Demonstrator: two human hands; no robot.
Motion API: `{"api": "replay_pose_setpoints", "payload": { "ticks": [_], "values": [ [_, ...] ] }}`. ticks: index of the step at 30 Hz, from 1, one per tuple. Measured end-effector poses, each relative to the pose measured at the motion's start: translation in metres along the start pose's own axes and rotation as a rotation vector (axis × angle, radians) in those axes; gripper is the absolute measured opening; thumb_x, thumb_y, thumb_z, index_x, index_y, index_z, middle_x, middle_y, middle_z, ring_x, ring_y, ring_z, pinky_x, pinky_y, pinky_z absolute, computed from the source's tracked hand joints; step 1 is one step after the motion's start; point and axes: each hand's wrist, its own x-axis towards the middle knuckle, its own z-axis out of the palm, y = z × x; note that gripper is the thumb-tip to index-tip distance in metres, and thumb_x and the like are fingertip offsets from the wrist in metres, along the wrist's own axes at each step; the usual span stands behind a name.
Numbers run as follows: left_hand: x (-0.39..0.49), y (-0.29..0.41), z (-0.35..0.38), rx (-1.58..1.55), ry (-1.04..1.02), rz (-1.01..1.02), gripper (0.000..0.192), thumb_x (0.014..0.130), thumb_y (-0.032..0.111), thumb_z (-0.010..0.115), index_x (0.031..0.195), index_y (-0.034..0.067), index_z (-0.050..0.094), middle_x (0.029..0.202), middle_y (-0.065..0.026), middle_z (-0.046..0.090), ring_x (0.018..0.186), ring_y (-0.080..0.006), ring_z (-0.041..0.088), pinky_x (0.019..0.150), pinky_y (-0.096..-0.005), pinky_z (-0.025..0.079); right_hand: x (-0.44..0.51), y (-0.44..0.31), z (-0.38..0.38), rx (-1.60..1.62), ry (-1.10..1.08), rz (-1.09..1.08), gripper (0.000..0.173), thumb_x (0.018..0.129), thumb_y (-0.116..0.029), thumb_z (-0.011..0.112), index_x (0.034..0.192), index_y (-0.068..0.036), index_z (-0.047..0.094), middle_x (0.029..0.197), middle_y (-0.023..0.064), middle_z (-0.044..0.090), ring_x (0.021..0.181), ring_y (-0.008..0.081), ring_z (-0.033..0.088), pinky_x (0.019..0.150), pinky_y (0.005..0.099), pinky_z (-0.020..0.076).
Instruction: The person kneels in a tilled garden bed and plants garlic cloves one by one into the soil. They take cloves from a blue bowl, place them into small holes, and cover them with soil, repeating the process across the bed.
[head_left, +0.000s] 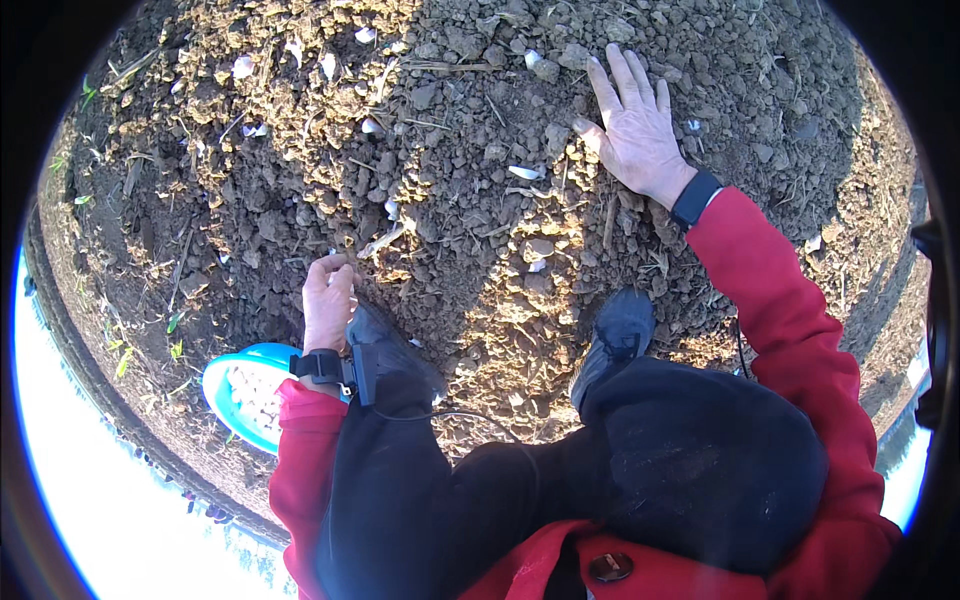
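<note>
My right hand (636, 135) lies palm down on the cloddy soil, fingers spread, with nothing seen in it. A pale clove, apparently garlic (525, 172), rests on the ground to its left, and another clove (532, 59) sits beyond the thumb side. My left hand (328, 300) is curled above the soil beside my left shoe (386, 341). Pale bits show between its thumb and fingers, apparently cloves, mostly hidden by the hand. Below and left of that wrist stands a blue basin (217, 390) holding many pale cloves (255, 394), partly covered by my sleeve.
More cloves (371, 126) are scattered over the tilled soil (465, 135), among straw and clods. My right shoe (616, 334) stands on the ground below my right hand. A thin cable (465, 412) runs from the left wrist device (363, 373) across my legs. Small green shoots (124, 362) grow at left.
</note>
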Motion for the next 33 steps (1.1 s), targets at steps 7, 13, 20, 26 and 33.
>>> {"api": "replay_pose_setpoints", "payload": {
  "ticks": [7,13,20,26,33],
  "values": [
    [0.027,-0.076,-0.005,0.665,0.3,-0.021,0.056,0.079,0.019,0.057,0.124,-0.004,0.033,0.1,-0.0269,0.059,0.096,-0.04,0.057,0.083,-0.0426,0.044,-0.057,-0.034,0.027,-0.084,-0.2,-0.361,0.061,0.079,-0.032,0.056,0.131,-0.006,0.038,0.143,0.0078,0.025,0.129,0.0316,0.022,0.1,0.0582,0.0196],
    [0.03,-0.084,-0.028,0.567,0.382,-0.032,0.047,0.079,0.018,0.056,0.119,-0.001,0.04,0.097,-0.0246,0.06,0.091,-0.0372,0.059,0.08,-0.0416,0.045,-0.126,-0.076,0.027,0.126,-0.388,-0.654,0.046,0.084,-0.022,0.045,0.129,-0.017,0.042,0.144,0.0009,0.027,0.132,0.0269,0.023,0.096,0.0629,0.0239],
    [0.035,-0.131,-0.071,0.134,0.724,-0.062,0.043,0.079,0.014,0.057,0.115,-0.003,0.041,0.087,-0.0159,0.059,0.076,-0.0294,0.059,0.072,-0.0382,0.046,-0.074,-0.073,0.026,0.159,-0.041,-0.403,0.078,0.072,-0.053,0.061,0.136,-0.019,0.034,0.145,0.0126,0.021,0.133,0.0361,0.017,0.101,0.0609,0.0118],
    [0.045,-0.105,-0.055,0.797,0.488,0.037,0.045,0.079,0.012,0.053,0.116,-0.007,0.036,0.078,-0.0215,0.06,0.079,-0.035,0.062,0.072,-0.0408,0.049,-0.012,-0.078,0.039,-0.111,-0.176,-0.218,0.073,0.081,-0.036,0.054,0.135,0.003,0.024,0.145,0.0188,0.015,0.134,0.0373,0.012,0.103,0.0592,0.0134],
    [0.044,-0.064,-0.031,0.383,0.184,0.393,0.02,0.079,0.011,0.054,0.097,0.002,0.053,0.074,-0.0153,0.061,0.07,-0.0301,0.062,0.066,-0.0386,0.048,-0.007,-0.176,0.044,0.088,-0.224,-0.585,0.06,0.078,-0.025,0.059,0.132,-0.008,0.038,0.145,0.0146,0.018,0.13,0.0401,0.021,0.103,0.0567,0.0206]
  ]
}}
